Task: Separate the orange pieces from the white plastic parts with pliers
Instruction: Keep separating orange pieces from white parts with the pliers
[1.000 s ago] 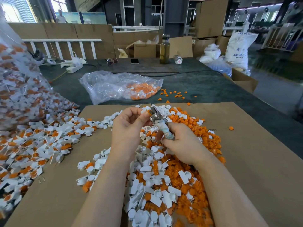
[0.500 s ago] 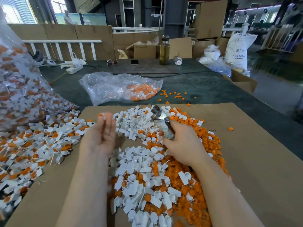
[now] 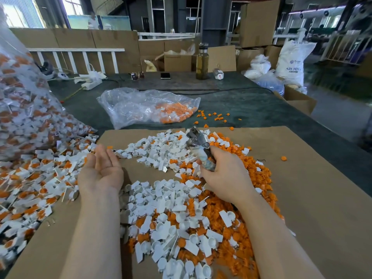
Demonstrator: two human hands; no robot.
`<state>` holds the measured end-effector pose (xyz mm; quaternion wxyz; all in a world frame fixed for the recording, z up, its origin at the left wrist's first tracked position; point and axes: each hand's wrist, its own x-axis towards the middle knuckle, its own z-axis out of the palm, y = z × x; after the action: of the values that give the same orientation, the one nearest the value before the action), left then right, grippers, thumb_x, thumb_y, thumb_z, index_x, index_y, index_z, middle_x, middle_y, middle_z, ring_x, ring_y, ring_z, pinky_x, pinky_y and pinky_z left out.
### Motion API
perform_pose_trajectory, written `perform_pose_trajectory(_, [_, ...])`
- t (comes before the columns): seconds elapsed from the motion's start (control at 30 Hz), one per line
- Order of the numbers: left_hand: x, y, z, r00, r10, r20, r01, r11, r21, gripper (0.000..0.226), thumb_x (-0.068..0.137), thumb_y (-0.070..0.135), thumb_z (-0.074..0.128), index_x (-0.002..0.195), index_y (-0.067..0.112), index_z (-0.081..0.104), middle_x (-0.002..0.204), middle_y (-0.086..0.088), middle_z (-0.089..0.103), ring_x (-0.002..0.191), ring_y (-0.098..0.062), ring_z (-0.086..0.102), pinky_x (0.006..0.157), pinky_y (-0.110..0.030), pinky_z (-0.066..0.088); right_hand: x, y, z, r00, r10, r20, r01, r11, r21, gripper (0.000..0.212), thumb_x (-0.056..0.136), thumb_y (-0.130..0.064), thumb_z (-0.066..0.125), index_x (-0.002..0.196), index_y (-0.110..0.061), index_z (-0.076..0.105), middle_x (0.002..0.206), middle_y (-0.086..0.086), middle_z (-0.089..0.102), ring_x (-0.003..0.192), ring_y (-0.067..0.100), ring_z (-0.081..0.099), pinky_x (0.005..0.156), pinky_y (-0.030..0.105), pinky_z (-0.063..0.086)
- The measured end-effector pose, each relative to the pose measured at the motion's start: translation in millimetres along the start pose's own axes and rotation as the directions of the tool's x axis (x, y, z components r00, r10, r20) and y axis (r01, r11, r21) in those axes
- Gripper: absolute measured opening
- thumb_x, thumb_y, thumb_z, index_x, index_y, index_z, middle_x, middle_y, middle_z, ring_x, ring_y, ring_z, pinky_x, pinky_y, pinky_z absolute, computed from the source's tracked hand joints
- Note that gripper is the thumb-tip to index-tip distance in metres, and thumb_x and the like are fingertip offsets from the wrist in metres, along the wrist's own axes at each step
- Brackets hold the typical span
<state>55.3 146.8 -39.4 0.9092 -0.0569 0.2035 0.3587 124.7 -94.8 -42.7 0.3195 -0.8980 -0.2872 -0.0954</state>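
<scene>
Right hand (image 3: 225, 174) grips pliers (image 3: 198, 144), nose pointing up-away; left hand (image 3: 100, 170) spread, empty.

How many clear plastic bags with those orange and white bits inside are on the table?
2. One small bag lies flat on the green table beyond the cardboard, orange pieces showing inside. One big bag bulges at the left edge, full of unseparated parts. Others may sit out of view.

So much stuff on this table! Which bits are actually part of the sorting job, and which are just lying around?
Part of the job:
pliers held in the right hand
open left hand
white parts
orange pieces
unsorted pile
bag of orange pieces

Just lying about:
bottle
phone
sunglasses
power strip
</scene>
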Motion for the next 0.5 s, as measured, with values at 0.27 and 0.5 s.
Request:
perform_pose_trajectory(0.27, [-46, -50, 5, 0.861, -0.429, 0.271, -0.206, 0.192, 0.959, 0.047, 0.057, 0.042, 0.088, 0.097, 0.021, 0.077, 0.083, 0.007, 0.072, 0.073, -0.009, 0.059, 0.067, -0.026, 0.048, -1, -6, -1, 0.999, -0.023, -0.038, 0.021, 0.999, -0.042, 0.014, 0.084, -0.028, 0.063, 0.095, -0.025, 0.055, 0.076, -0.008, 0.06, 0.066, 0.011, 0.055, 0.056, 0.037, 0.051])
perform_pose_trajectory(0.5, [-59, -74, -3, 0.757, -0.572, 0.316, -0.374, 0.017, 0.927, 0.035, 0.046, 0.04, 0.088, 0.079, 0.033, 0.077, 0.075, 0.009, 0.073, 0.059, 0.001, 0.062, 0.06, -0.021, 0.045, -3, -9, 0, 0.997, -0.079, 0.027, 0.08, 0.995, -0.052, 0.029, 0.075, -0.021, 0.063, 0.086, -0.029, 0.037, 0.066, -0.014, 0.044, 0.058, 0.005, 0.044, 0.049, 0.026, 0.031])
